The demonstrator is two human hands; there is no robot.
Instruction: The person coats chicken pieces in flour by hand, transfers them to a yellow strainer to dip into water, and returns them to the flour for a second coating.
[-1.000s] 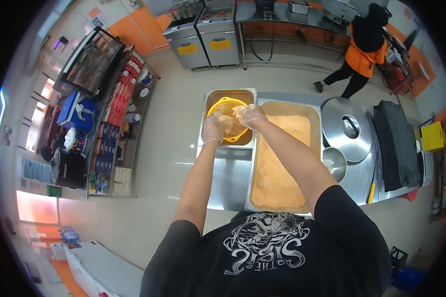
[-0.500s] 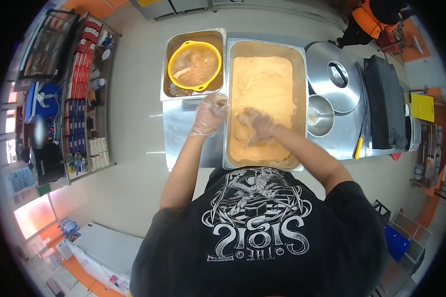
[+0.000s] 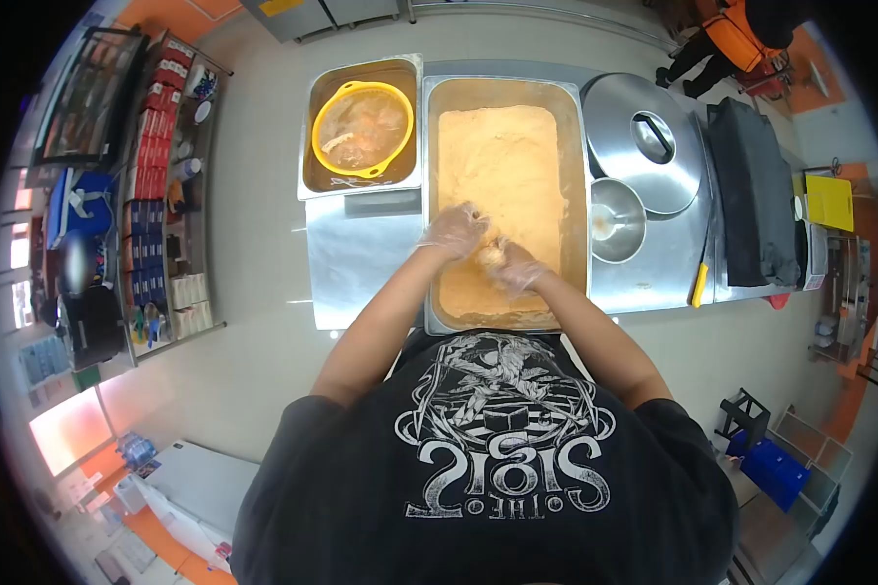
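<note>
Both my hands wear clear plastic gloves and are over a deep metal pan (image 3: 577, 175) of pale orange, flour-like powder (image 3: 502, 146). My left hand (image 3: 456, 232) is above the powder at the pan's left side, its fingers curled; what they hold, if anything, is hidden. Close beside it, nearer to me, my right hand (image 3: 520, 272) is closed round a lumpy, powder-coated piece (image 3: 494, 256) whose kind I cannot make out. Left of the pan, a yellow colander (image 3: 406, 146) sits in a smaller metal pan (image 3: 309, 180), with cloudy brownish liquid and pale pieces in it.
A large round metal lid (image 3: 619, 127) and a steel bowl (image 3: 618, 222) are right of the pan. Farther right lie a yellow-handled tool (image 3: 699, 285) and a dark covered object (image 3: 751, 200). A shelf rack (image 3: 151, 195) stands at left; a person (image 3: 732, 44) is at the far right.
My left hand has moved from the small pan's corner and the large pan's left edge to over the powder. My right hand has closed round a coated piece. The view has shifted slightly.
</note>
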